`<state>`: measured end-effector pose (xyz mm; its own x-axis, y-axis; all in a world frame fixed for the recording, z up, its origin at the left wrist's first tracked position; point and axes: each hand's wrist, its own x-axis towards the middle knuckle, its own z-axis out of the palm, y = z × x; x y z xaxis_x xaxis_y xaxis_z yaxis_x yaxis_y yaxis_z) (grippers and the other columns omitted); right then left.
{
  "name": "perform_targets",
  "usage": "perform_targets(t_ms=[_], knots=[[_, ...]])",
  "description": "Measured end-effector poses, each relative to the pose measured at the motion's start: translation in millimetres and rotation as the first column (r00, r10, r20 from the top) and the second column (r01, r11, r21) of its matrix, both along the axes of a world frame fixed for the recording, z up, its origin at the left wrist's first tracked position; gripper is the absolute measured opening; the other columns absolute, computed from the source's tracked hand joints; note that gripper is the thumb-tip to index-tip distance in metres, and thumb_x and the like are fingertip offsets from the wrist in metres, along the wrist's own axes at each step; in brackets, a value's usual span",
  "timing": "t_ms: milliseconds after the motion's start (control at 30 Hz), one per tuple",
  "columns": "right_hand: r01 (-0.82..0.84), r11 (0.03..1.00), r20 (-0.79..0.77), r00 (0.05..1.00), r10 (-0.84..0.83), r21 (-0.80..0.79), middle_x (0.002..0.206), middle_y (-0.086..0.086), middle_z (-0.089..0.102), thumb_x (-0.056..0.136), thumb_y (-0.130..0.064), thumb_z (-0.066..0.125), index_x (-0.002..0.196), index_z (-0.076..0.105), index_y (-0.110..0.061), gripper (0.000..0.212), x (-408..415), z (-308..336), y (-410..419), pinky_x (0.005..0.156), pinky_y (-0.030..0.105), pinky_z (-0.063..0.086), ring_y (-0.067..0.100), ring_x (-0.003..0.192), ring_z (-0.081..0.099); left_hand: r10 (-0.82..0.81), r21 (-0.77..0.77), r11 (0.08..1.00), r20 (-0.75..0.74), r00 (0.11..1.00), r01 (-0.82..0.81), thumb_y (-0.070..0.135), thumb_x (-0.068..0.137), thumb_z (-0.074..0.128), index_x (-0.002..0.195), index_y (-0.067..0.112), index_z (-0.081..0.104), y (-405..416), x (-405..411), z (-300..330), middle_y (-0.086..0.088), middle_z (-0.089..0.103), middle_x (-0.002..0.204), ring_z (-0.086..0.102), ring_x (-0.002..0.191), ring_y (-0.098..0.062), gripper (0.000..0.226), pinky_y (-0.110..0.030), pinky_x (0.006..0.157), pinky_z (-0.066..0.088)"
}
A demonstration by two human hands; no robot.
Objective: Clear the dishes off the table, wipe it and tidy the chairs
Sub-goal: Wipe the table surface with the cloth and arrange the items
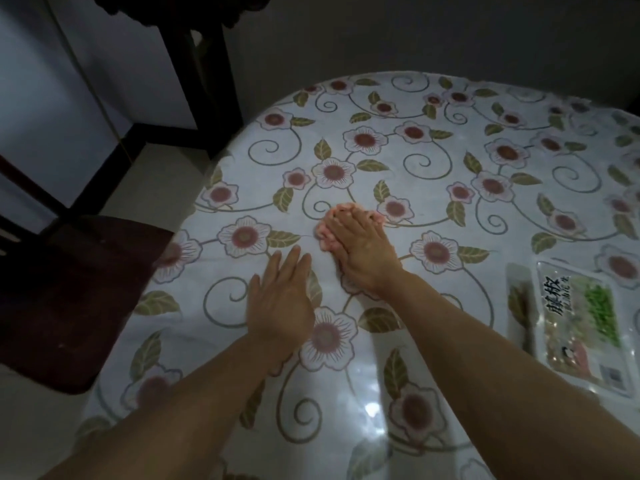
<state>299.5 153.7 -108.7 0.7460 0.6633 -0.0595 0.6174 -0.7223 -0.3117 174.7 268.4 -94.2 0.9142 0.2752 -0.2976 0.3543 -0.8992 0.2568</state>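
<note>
A round table [433, 157] carries a white cloth printed with pink flowers and green leaves under a glossy cover. My right hand [360, 247] presses flat on a small pink wiping cloth [327, 228] near the table's middle; the cloth shows around my fingers and along their left side. My left hand [280, 303] lies flat on the table, fingers together, just left of and nearer than the right, holding nothing.
A clear plastic food packet [581, 327] with green contents and printed characters lies at the right edge of the table. A dark wooden chair with a dark red seat [69, 299] stands to the left. Dark wooden furniture legs [204, 81] stand behind it.
</note>
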Motion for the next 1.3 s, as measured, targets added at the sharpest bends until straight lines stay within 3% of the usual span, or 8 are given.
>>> perform_targets(t_ms=[267, 500, 633, 700, 900, 1100, 1233, 1300], knots=[[-0.018, 0.983, 0.038, 0.999, 0.011, 0.185, 0.141, 0.015, 0.047, 0.076, -0.005, 0.043, 0.133, 0.051, -0.005, 0.057, -91, -6, -78, 0.106, 0.055, 0.035, 0.036, 0.135, 0.036, 0.027, -0.026, 0.999, -0.013, 1.0, -0.027, 0.015, 0.094, 0.042, 0.152, 0.026, 0.0, -2, -1, 5, 0.01, -0.014, 0.159, -0.014, 0.147, -0.018, 0.072, -0.047, 0.118, 0.005], [-0.085, 0.996, 0.167, 0.983, 0.08, 0.026, 0.152, 0.01, 0.028, 0.092, -0.028, 0.032, 0.145, 0.027, -0.011, 0.056, -134, -3, -123, 0.117, 0.04, 0.014, 0.027, 0.144, 0.017, 0.009, -0.003, 1.0, 0.033, 0.999, -0.009, 0.015, 0.096, 0.039, 0.152, 0.022, -0.001, -7, -3, 2, 0.006, -0.014, 0.159, -0.013, 0.147, -0.022, 0.069, -0.047, 0.118, 0.008], [0.219, 0.968, 0.094, 0.973, -0.209, -0.124, 0.158, 0.007, -0.009, 0.086, -0.053, -0.007, 0.151, -0.004, -0.014, 0.076, -63, -9, -95, 0.119, 0.042, -0.006, 0.025, 0.145, -0.014, 0.003, 0.008, 1.0, 0.048, 0.999, -0.004, 0.016, 0.096, 0.039, 0.152, 0.022, -0.001, -6, -5, -1, 0.005, -0.013, 0.16, -0.013, 0.147, -0.022, 0.07, -0.048, 0.117, 0.007], [0.338, 0.928, 0.086, 0.941, -0.328, -0.157, 0.159, 0.008, -0.007, 0.085, -0.048, -0.004, 0.151, -0.003, -0.012, 0.075, -32, -7, -70, 0.119, 0.043, -0.007, 0.027, 0.146, -0.013, 0.001, 0.008, 1.0, 0.062, 0.998, -0.002, 0.015, 0.095, 0.04, 0.152, 0.023, 0.0, -5, -5, -3, 0.006, -0.012, 0.16, -0.013, 0.147, -0.021, 0.071, -0.049, 0.117, 0.006], [-0.146, 0.989, 0.111, 0.984, 0.142, 0.023, 0.156, 0.004, 0.023, 0.095, -0.024, 0.033, 0.149, 0.023, -0.018, 0.055, -98, -9, -54, 0.119, 0.045, 0.009, 0.025, 0.146, 0.01, -0.008, 0.027, 1.0, 0.06, 0.998, 0.006, 0.02, 0.096, 0.04, 0.152, 0.025, 0.0, -1, -5, -4, 0.008, -0.012, 0.16, -0.011, 0.147, -0.02, 0.069, -0.049, 0.117, 0.009], [0.469, 0.883, 0.157, 0.873, -0.463, -0.001, 0.158, 0.006, 0.015, 0.096, -0.023, 0.029, 0.15, 0.019, -0.016, 0.055, -41, -4, -83, 0.12, 0.039, 0.006, 0.025, 0.146, 0.008, 0.002, 0.0, 1.0, 0.043, 0.999, -0.002, 0.017, 0.096, 0.038, 0.152, 0.027, -0.002, 0, -4, -5, 0.01, -0.014, 0.159, -0.013, 0.147, -0.018, 0.069, -0.05, 0.118, 0.005], [0.07, 0.996, 0.131, 0.988, -0.078, 0.059, 0.152, 0.005, 0.032, 0.095, -0.025, 0.032, 0.145, 0.035, -0.018, 0.05, -86, -15, -31, 0.118, 0.043, 0.014, 0.028, 0.143, 0.02, -0.002, 0.018, 1.0, 0.025, 1.0, 0.002, 0.016, 0.095, 0.039, 0.152, 0.029, 0.0, 2, -2, -3, 0.011, -0.012, 0.159, -0.011, 0.147, -0.018, 0.07, -0.05, 0.117, 0.008], [0.066, 0.997, 0.137, 0.988, -0.072, 0.046, 0.155, 0.003, 0.026, 0.089, -0.019, 0.038, 0.148, 0.026, -0.021, 0.06, -75, -17, -50, 0.119, 0.039, 0.012, 0.028, 0.145, 0.018, -0.02, 0.015, 1.0, -0.008, 1.0, 0.021, 0.017, 0.096, 0.037, 0.152, 0.03, -0.001, 0, -1, 1, 0.012, -0.013, 0.159, -0.012, 0.147, -0.017, 0.068, -0.051, 0.117, 0.007]])
